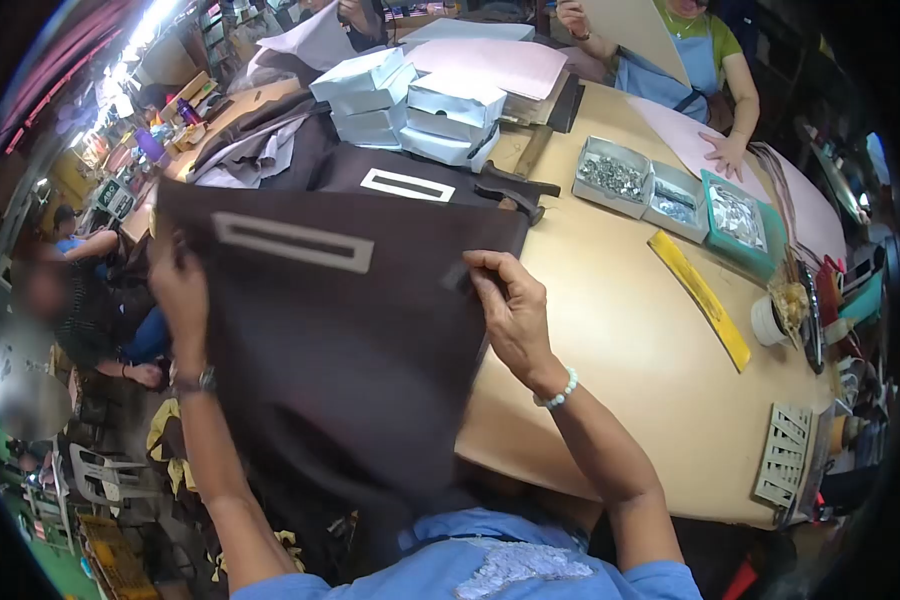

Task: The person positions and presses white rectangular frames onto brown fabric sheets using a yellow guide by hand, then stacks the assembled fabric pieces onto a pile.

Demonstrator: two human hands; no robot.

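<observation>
A dark brown sheet [340,340], leather or fabric, hangs raised in front of me, its lower part drooping over the table's near edge. A pale rectangular frame with a long slot [292,243] sits on its upper part. My left hand [180,295], slightly blurred, is closed on the sheet's left edge. My right hand [515,315] pinches at the sheet's right side; a small grey blurred patch [457,277] shows by its fingertips. Behind lies another dark sheet [340,170] with a white slotted frame [407,185]. A dark-headed tool, perhaps a hammer [515,188], rests beside it.
White boxes [455,105] are stacked at the back of the table [590,390]. Trays of small metal parts [612,175], a teal tray [738,215] and a yellow strip [700,300] lie to the right. A co-worker's hand [725,153] rests across the table. People sit at left.
</observation>
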